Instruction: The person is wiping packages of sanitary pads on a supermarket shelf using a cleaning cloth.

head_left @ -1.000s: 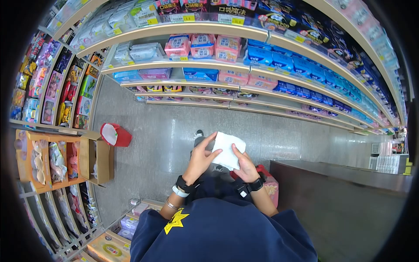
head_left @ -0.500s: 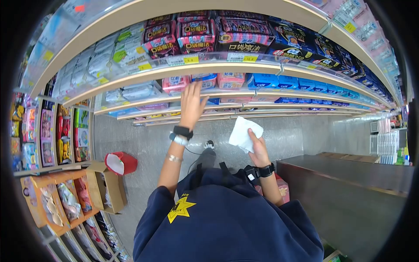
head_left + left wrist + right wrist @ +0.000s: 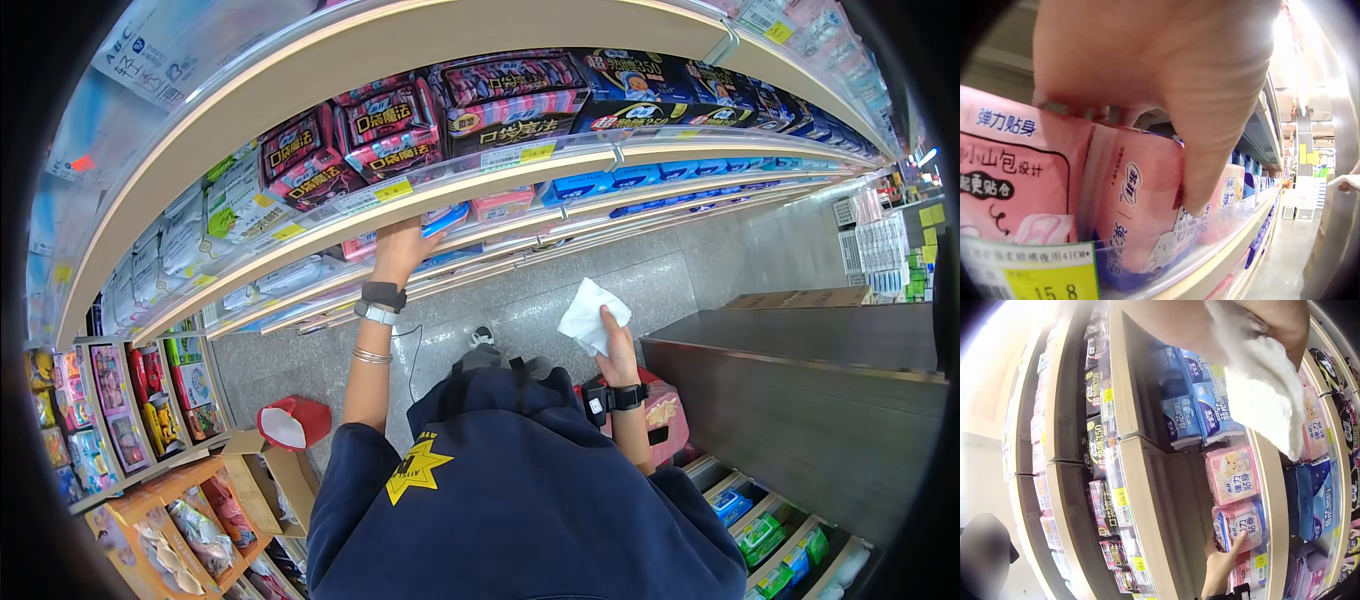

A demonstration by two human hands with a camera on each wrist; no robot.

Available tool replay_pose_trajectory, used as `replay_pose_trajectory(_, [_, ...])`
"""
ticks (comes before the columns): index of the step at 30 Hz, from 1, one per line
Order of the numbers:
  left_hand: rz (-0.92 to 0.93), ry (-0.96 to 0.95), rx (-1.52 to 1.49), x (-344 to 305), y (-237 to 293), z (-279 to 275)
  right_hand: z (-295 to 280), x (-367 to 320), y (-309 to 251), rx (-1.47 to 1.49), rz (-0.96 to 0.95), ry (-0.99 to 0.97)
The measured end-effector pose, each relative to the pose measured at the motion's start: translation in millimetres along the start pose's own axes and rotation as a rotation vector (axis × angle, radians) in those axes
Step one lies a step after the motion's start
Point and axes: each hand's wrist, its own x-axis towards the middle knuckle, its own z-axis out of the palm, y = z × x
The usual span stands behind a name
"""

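Note:
In the head view my left hand (image 3: pixel 400 252) reaches in under an upper shelf. It grips a pink and blue pack of sanitary pads (image 3: pixel 1141 194) standing behind the clear shelf lip. The left wrist view has the thumb down the pack's right side, the other fingers mostly hidden behind. A pink pack (image 3: pixel 1016 162) stands on its left, and another pink pack (image 3: pixel 1232 476) sits beside it in the right wrist view. My right hand (image 3: pixel 620 350) holds a white cloth (image 3: pixel 590 312) in front of the body, pinched with the thumb on top.
Boxed pads (image 3: pixel 520 95) line the shelf above. A price label (image 3: pixel 1054 281) is fixed to the shelf lip. A red bucket (image 3: pixel 310 415) and a cardboard box (image 3: pixel 258 490) stand at left; a dark counter (image 3: pixel 790 390) is at right.
My left hand left the cloth, reached forward to the shelf and took hold of the pack. My right hand kept the cloth and moved right. The head view came closer to the shelves.

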Motion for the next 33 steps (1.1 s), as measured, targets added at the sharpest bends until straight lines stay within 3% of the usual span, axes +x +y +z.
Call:
replay_pose_trajectory(4, [0.089, 0.06, -0.016, -0.9, 0.0, -2.5, 13.9, 5.4, -8.0, -0.029, -0.005, -0.012])
replay_pose_trajectory(7, [0.049, 0.149, -0.119, -18.2, 13.9, -18.4, 29.7, -2.7, -17.6, -0.064, -0.045, -0.015])
replay_pose_trajectory(8, [0.085, 0.239, -0.223, -27.0, 16.0, -21.5, 35.5, -4.2, -20.3, -0.062, -0.061, -0.018])
replay_pose_trajectory(12, [0.158, 0.295, -0.464, -64.6, 42.1, -39.4, 69.6, -11.8, -27.6, -0.037, -0.026, -0.032])
replay_pose_trajectory(17, [0.23, 0.32, -0.642, -105.3, 122.8, -73.8, 113.3, -37.1, -24.6, -0.138, -0.031, -0.281])
replay_pose_trajectory(21, [0.216, 0.513, -0.828, -127.3, 170.7, -71.4, 107.0, -68.2, -39.9, -0.222, -0.076, -0.364])
replay_pose_trajectory(22, [0.186, 0.452, -0.664, -127.0, 183.5, -87.8, 98.8, -74.2, -43.1, -0.268, -0.108, -0.392])
replay_pose_trajectory(25, [0.212, 0.394, -0.648, -134.8, 196.9, -85.0, 76.3, -81.1, -50.0, -0.385, -0.144, -0.446])
replay_pose_trajectory(27, [0.173, 0.372, -0.775, -151.9, 198.7, -69.2, 67.2, -82.8, -56.9, -0.418, -0.117, -0.478])
replay_pose_trajectory(28, [0.134, 0.358, -0.801, -158.3, 200.1, -66.3, 67.4, -85.9, -64.8, -0.34, -0.007, -0.426])
replay_pose_trajectory(29, [0.095, 0.345, -0.828, -165.1, 202.3, -63.6, 68.6, -84.6, -66.8, -0.254, -0.089, -0.377])
replay_pose_trajectory(31, [-0.024, 0.34, -0.843, -179.9, 211.5, -57.5, 68.8, -91.9, -75.5, -0.409, -0.393, -0.246])
replay_pose_trajectory(33, [-0.075, 0.32, -0.769, -186.9, 219.5, -59.2, 77.7, -106.9, -86.5, -0.776, -0.735, -0.297])
